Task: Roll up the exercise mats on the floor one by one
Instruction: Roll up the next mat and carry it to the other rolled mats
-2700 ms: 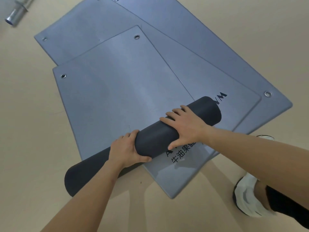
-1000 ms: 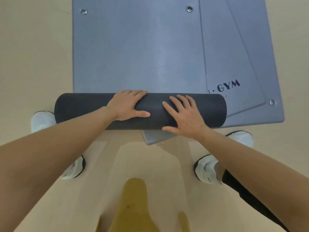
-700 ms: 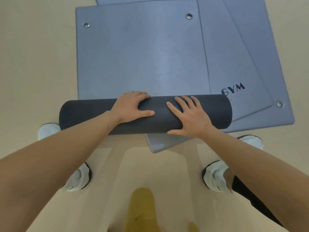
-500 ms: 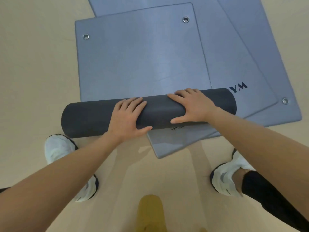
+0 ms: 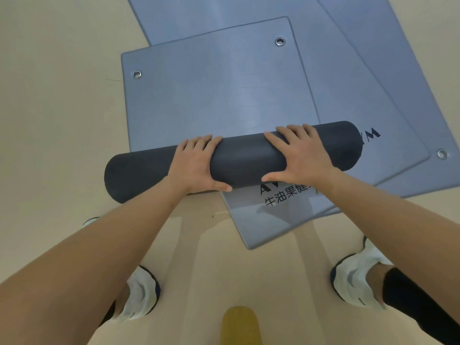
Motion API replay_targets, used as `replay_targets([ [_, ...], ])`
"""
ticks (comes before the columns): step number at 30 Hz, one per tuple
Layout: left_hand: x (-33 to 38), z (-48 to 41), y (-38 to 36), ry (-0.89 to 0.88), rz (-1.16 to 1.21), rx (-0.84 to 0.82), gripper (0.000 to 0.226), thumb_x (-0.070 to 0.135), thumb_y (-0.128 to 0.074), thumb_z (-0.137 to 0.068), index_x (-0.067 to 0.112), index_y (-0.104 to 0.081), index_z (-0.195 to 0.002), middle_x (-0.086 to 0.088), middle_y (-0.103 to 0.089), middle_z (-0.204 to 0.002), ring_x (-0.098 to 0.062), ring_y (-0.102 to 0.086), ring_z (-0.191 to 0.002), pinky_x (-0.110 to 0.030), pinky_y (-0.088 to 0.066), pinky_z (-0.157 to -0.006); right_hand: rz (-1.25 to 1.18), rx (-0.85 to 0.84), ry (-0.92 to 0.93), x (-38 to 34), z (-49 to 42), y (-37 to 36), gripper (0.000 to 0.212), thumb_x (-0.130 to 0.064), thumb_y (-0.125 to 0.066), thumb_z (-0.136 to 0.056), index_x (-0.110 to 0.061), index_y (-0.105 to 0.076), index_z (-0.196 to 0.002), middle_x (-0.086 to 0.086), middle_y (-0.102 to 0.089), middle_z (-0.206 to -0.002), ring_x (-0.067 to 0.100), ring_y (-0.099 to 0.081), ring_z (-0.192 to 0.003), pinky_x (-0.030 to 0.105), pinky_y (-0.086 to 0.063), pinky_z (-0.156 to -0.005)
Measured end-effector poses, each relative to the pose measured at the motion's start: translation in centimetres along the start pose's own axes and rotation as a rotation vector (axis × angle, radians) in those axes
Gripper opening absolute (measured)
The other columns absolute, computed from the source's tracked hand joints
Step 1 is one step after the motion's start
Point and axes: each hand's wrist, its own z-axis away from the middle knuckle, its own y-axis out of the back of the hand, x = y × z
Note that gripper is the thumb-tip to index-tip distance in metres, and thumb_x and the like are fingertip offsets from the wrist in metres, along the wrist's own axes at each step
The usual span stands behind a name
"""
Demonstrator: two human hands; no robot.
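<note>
Where the view starts, at its bottom edge, sits a blurred yellow shape [image 5: 240,324], too unclear to identify. On either side of it a white shoe stands on the beige floor [image 5: 62,108]: the left shoe [image 5: 139,295] and the right shoe [image 5: 356,282]. Both bare forearms reach forward from there. Beyond the shoes, a printed mat corner [image 5: 261,220] juts toward the person from under the roll [image 5: 244,158].

The roll is dark grey and lies crosswise, its left end on the floor and its right end over the stacked mats. The left hand [image 5: 196,165] grips it left of the middle, fingers together and curved over the top, thumb hooked under the near side. The right hand [image 5: 303,158] presses on it right of the middle, fingers apart and laid over the crest, thumb stretched out along the near edge.

Past the roll the flat part of the mat [image 5: 216,95] runs away from the person, with two metal eyelets at its far corners. It lies askew on the lower mats [image 5: 348,70], which fan out to the right and beyond.
</note>
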Motion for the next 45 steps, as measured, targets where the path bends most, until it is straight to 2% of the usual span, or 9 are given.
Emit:
replay_targets([
  [5,-1.0,-2.6,1.0,0.006,0.031,-0.096,0.137,0.103,-0.056,-0.045,0.030,-0.024,-0.157,-0.002,-0.044,-0.156,-0.031,-0.046,-0.139,-0.055,-0.030,-0.119,0.049,-0.191,0.010,1.2,-2.9,1.3,0.127,-0.108,-0.030,-0.058,-0.032,-0.019,-0.159,0.015,-0.045,-0.153,0.041,-0.045,-0.136,0.062,-0.027,-0.116],
  [9,-1.5,-4.8,2.4,0.038,0.081,-0.185,0.126,0.098,-0.067,-0.047,0.035,-0.032,-0.150,0.001,-0.059,-0.134,-0.030,-0.059,-0.118,-0.047,-0.045,-0.099,-0.041,-0.249,0.019,2.2,-5.4,2.2,0.118,-0.106,-0.040,-0.058,-0.035,-0.029,-0.152,0.009,-0.060,-0.124,0.032,-0.056,-0.112,0.048,-0.042,-0.098],
  [14,-1.5,-5.1,3.7,0.073,0.135,-0.198,0.112,0.092,-0.073,-0.045,0.038,-0.044,-0.139,0.008,-0.067,-0.116,-0.025,-0.064,-0.107,-0.039,-0.048,-0.084,-0.088,-0.296,0.022,1.8,-6.4,3.8,0.106,-0.099,-0.054,-0.060,-0.034,-0.043,-0.143,0.002,-0.055,-0.092,0.025,-0.049,-0.081,0.038,-0.040,-0.072],
  [18,-0.3,-3.3,3.7,0.060,0.179,-0.342,0.107,0.091,-0.075,-0.044,0.042,-0.048,-0.136,0.014,-0.066,-0.113,-0.021,-0.062,-0.104,-0.039,-0.047,-0.086,-0.198,-0.416,-0.024,0.7,-3.4,4.0,0.097,-0.094,-0.061,-0.062,-0.034,-0.048,-0.138,-0.002,-0.063,-0.094,0.024,-0.055,-0.082,0.036,-0.039,-0.070],
  [22,2.3,0.0,2.1,0.048,0.241,-0.524,0.103,0.086,-0.080,-0.043,0.045,-0.051,-0.133,0.017,-0.065,-0.114,-0.017,-0.061,-0.104,-0.039,-0.047,-0.093,-0.343,-0.561,-0.065,-0.4,1.7,2.7,0.097,-0.093,-0.065,-0.059,-0.038,-0.049,-0.138,-0.006,-0.069,-0.107,0.021,-0.060,-0.092,0.037,-0.047,-0.079],
  [29,4.6,5.4,-1.5,0.087,0.360,-0.649,0.103,0.087,-0.080,-0.039,0.047,-0.052,-0.130,0.018,-0.065,-0.117,-0.018,-0.062,-0.109,-0.043,-0.048,-0.101,-0.439,-0.719,-0.018,-2.1,6.0,0.9,0.089,-0.083,-0.071,-0.067,-0.039,-0.049,-0.141,-0.012,-0.065,-0.119,0.016,-0.057,-0.100,0.034,-0.042,-0.084],
  [33,4.8,6.5,-1.6,0.067,0.327,-0.565,0.107,0.091,-0.073,-0.048,0.044,-0.047,-0.140,0.018,-0.064,-0.125,-0.017,-0.061,-0.114,-0.042,-0.049,-0.100,-0.430,-0.705,-0.031,-2.0,6.2,0.1,0.089,-0.085,-0.070,-0.066,-0.042,-0.047,-0.141,-0.017,-0.060,-0.112,0.015,-0.056,-0.100,0.035,-0.042,-0.083],
  [40,6.1,12.0,-4.6,-0.148,0.060,0.076,0.094,0.076,-0.051,-0.082,0.017,-0.041,-0.156,-0.007,-0.042,-0.160,-0.031,-0.042,-0.144,-0.047,-0.030,-0.119,-0.501,-0.777,-0.114,-0.3,3.3,-0.3,0.092,-0.088,-0.067,-0.063,-0.040,-0.053,-0.141,-0.011,-0.064,-0.129,0.020,-0.060,-0.118,0.038,-0.046,-0.095],
  [45,7.7,12.7,-6.1,-0.041,-0.050,0.009,0.113,0.089,-0.044,-0.077,0.021,-0.023,-0.163,-0.009,-0.020,-0.170,-0.035,-0.016,-0.157,-0.056,-0.012,-0.126,-0.308,-0.759,-0.107,0.1,1.3,-0.6,0.108,-0.095,-0.058,-0.060,-0.040,-0.042,-0.152,-0.003,-0.057,-0.145,0.027,-0.050,-0.135,0.044,-0.035,-0.106],
])
